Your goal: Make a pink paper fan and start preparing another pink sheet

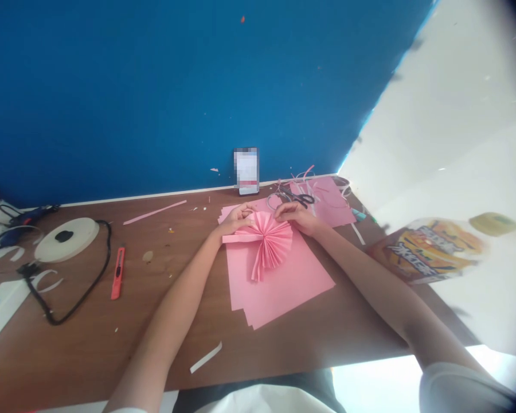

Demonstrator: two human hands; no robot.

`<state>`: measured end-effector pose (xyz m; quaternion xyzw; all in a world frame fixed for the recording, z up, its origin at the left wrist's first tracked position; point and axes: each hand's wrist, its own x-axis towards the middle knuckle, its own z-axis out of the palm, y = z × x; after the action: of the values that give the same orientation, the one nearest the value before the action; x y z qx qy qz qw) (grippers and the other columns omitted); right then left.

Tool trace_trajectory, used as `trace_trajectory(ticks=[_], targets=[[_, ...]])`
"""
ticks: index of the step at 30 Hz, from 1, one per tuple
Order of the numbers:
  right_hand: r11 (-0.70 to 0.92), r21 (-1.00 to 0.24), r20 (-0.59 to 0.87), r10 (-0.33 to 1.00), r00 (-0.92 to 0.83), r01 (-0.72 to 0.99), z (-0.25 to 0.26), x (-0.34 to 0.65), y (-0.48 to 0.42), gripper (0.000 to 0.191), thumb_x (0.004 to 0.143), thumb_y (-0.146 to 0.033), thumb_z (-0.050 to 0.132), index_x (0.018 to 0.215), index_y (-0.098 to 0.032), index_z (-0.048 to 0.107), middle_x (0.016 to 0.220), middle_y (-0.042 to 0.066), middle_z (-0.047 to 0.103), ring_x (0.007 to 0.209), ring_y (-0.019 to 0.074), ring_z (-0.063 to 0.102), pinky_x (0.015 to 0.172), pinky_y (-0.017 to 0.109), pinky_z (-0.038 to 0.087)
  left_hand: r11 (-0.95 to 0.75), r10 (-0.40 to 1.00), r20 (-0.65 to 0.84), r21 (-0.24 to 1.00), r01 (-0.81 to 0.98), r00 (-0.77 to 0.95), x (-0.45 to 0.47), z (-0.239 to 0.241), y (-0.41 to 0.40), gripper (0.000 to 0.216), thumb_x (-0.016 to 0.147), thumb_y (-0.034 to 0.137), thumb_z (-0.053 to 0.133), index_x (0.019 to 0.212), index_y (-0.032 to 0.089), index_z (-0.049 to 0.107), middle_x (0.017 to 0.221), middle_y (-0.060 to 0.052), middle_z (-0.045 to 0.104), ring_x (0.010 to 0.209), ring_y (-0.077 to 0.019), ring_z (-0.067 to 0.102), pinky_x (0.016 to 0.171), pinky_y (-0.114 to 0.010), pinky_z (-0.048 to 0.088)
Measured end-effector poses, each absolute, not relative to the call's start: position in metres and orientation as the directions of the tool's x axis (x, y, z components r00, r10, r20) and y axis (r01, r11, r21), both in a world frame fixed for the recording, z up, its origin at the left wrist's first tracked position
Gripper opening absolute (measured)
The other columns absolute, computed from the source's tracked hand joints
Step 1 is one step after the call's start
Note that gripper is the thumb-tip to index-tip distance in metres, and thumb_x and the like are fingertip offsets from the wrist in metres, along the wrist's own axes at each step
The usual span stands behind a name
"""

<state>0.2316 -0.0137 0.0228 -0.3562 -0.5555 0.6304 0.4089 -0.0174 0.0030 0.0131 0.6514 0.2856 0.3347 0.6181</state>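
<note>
A pleated pink paper fan (275, 244) is spread into most of a circle above a stack of pink paper sheets (292, 292). There is a gap in the pleats at its lower left, between two folded end strips. My left hand (239, 217) has its fingers closed on the upper left edge of the fan. On the upper right edge, my right hand (296, 213) pinches the pleats between thumb and fingers. Scissors (301, 198) with dark handles lie just beyond my right hand.
A phone (247, 171) leans against the blue wall. To the left lie a red utility knife (117, 274), a white round spool (66, 238) and a black cable (86, 298). Paper strips (312, 180) and a pink sheet (337, 209) are at the back right. A large bottle (434, 249) stands by my right forearm.
</note>
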Motion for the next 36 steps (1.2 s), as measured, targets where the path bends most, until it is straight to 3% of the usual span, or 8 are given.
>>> trace_trajectory(ticks=[11,16,20,23,29,33,36], targets=[[-0.043,-0.989,0.015,0.924,-0.381,-0.143,0.018,0.235,-0.010,0.010,0.059,-0.018,0.074,0.069,-0.020,0.072,0.072,-0.001,0.064,0.068,0.0130,0.056,0.069,0.029,0.041,-0.062,0.818,0.089,0.996,-0.067,0.568,-0.017,0.018,0.000,0.044,0.069,0.029,0.070,0.108,0.017,0.053,0.073,0.003,0.054,0.061,-0.0075,0.047,0.060,-0.020,0.039],[-0.037,-0.997,0.000,0.877,-0.480,-0.068,0.026,0.231,-0.016,0.008,0.064,-0.022,0.070,0.071,-0.017,0.071,0.071,0.000,0.062,0.068,0.0129,0.053,0.068,0.028,0.038,-0.107,0.826,0.032,0.989,0.101,0.563,-0.008,0.025,-0.010,0.036,0.081,0.044,0.058,0.098,0.013,0.063,0.068,0.002,0.050,0.058,-0.0082,0.039,0.057,-0.022,0.030],[-0.012,-0.999,0.008,0.847,-0.531,-0.036,0.034,0.222,-0.022,0.020,0.070,-0.026,0.068,0.089,-0.018,0.069,0.068,-0.004,0.056,0.064,0.0097,0.048,0.067,0.025,0.035,-0.165,0.786,0.025,0.972,0.170,0.618,-0.001,0.027,-0.014,0.034,0.079,0.045,0.060,0.082,0.012,0.061,0.069,0.002,0.049,0.062,-0.0085,0.041,0.060,-0.022,0.030],[-0.047,-0.999,-0.053,0.830,-0.555,0.025,0.035,0.217,-0.023,0.033,0.071,-0.029,0.069,0.103,-0.020,0.065,0.063,-0.006,0.051,0.059,0.0086,0.043,0.063,0.024,0.032,-0.172,0.781,0.040,0.973,0.154,0.624,-0.001,0.023,-0.012,0.031,0.078,0.043,0.063,0.081,0.012,0.060,0.072,0.001,0.052,0.066,-0.0092,0.045,0.063,-0.022,0.032],[0.001,-0.978,-0.123,0.809,-0.575,0.211,0.039,0.215,-0.024,0.026,0.072,-0.035,0.070,0.088,-0.016,0.065,0.079,0.000,0.059,0.074,0.0118,0.050,0.072,0.026,0.036,-0.178,0.774,0.045,0.973,0.149,0.632,-0.004,0.016,-0.007,0.026,0.077,0.035,0.063,0.087,0.011,0.062,0.078,-0.001,0.057,0.070,-0.0101,0.049,0.067,-0.023,0.036],[0.155,-0.957,-0.046,0.752,-0.657,0.245,0.044,0.215,-0.026,0.025,0.077,-0.040,0.064,0.077,-0.015,0.061,0.070,-0.004,0.050,0.067,0.0099,0.042,0.067,0.026,0.032,-0.192,0.768,0.048,0.968,0.159,0.638,-0.003,0.017,-0.006,0.023,0.078,0.034,0.062,0.084,0.011,0.061,0.077,-0.002,0.058,0.070,-0.0103,0.050,0.067,-0.023,0.037],[0.180,-0.959,-0.013,0.743,-0.670,0.219,0.043,0.214,-0.027,0.026,0.077,-0.041,0.064,0.072,-0.016,0.058,0.067,-0.004,0.047,0.065,0.0095,0.041,0.066,0.026,0.032,-0.223,0.746,0.061,0.961,0.162,0.663,-0.003,0.019,-0.006,0.024,0.079,0.035,0.060,0.084,0.012,0.061,0.078,-0.002,0.058,0.072,-0.0108,0.051,0.070,-0.023,0.038]])
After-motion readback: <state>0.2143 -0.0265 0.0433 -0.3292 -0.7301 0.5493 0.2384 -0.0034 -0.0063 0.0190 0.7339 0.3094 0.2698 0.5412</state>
